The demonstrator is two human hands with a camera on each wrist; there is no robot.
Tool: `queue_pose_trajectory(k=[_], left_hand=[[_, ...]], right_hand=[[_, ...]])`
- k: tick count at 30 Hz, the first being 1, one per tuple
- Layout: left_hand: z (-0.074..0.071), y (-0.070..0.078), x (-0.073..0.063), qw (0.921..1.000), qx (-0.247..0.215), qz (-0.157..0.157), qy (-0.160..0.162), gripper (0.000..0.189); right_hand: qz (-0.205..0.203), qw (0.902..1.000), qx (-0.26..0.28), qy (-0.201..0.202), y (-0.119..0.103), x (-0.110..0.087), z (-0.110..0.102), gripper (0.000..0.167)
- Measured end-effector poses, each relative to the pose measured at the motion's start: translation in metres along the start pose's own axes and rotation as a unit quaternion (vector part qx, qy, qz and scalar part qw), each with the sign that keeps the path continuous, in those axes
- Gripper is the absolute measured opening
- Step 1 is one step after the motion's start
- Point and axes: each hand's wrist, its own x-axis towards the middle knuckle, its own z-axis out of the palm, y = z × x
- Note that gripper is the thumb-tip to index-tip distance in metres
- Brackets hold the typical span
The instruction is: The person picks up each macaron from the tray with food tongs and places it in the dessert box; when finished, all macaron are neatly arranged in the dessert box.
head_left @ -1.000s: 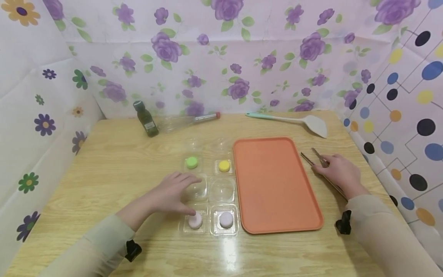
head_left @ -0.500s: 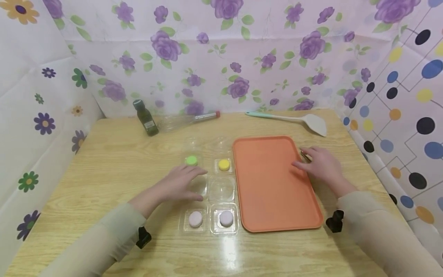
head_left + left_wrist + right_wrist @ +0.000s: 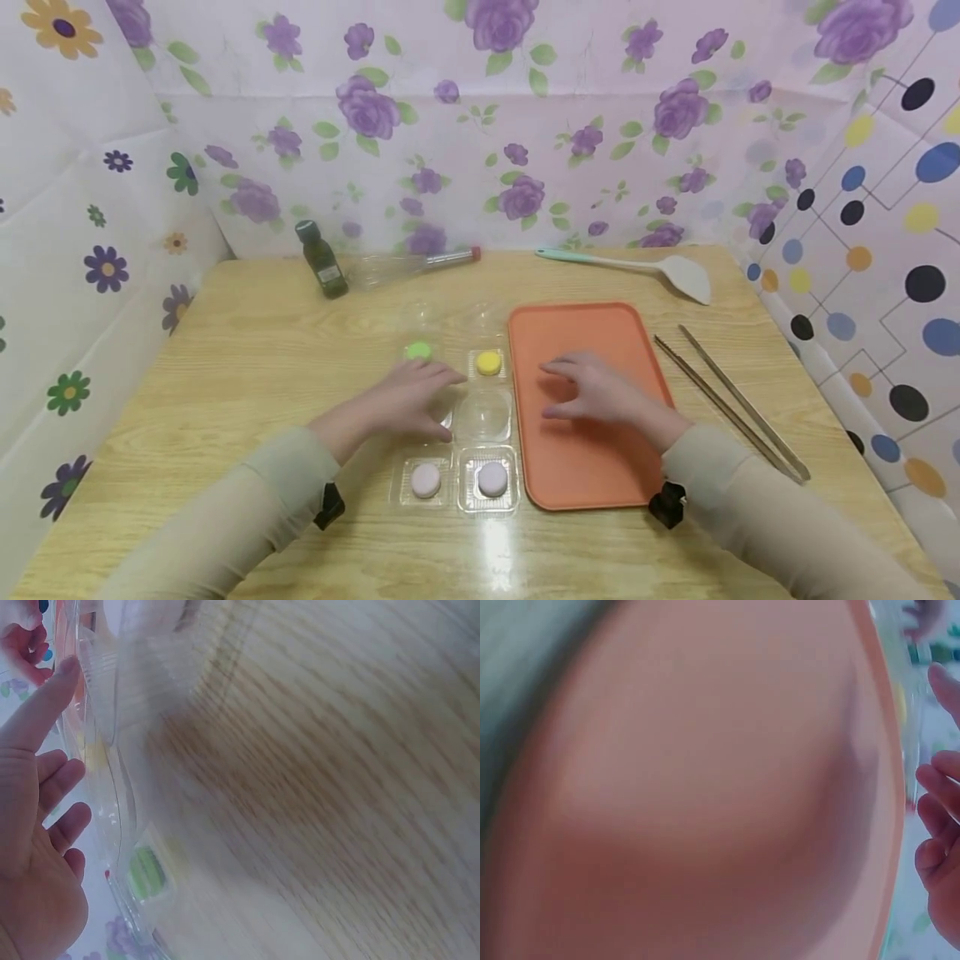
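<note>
Four open clear plastic boxes (image 3: 468, 497) sit left of an orange tray (image 3: 581, 475), each holding one macaron: a green macaron (image 3: 417, 351) far left, a yellow macaron (image 3: 488, 362) far right, a pink macaron (image 3: 426, 480) near left, a lilac macaron (image 3: 492, 479) near right. My left hand (image 3: 408, 402), fingers and thumb loosely apart, holds nothing above the left boxes. My right hand (image 3: 592, 392), likewise parted, holds nothing above the tray.
</note>
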Motion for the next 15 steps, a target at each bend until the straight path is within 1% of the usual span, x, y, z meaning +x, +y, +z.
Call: queue_pose_trajectory(k=[3,7,15], left_hand=[[0.001,0.002,0.002,1.0,0.004,-0.003,-0.007,0.084],[0.0,0.004,0.003,0.9999,0.013,-0.004,-0.009,0.086],[0.0,0.004,0.005,0.9994,0.031,0.007,-0.008,0.089]], right_hand=[[-0.018,0.9997,0.002,-0.019,-0.009,0.008,0.012,0.074],[-0.039,0.9989,0.002,-0.025,-0.017,0.016,0.022,0.075],[-0.037,0.9983,0.029,-0.033,-0.029,0.02,0.025,0.076]])
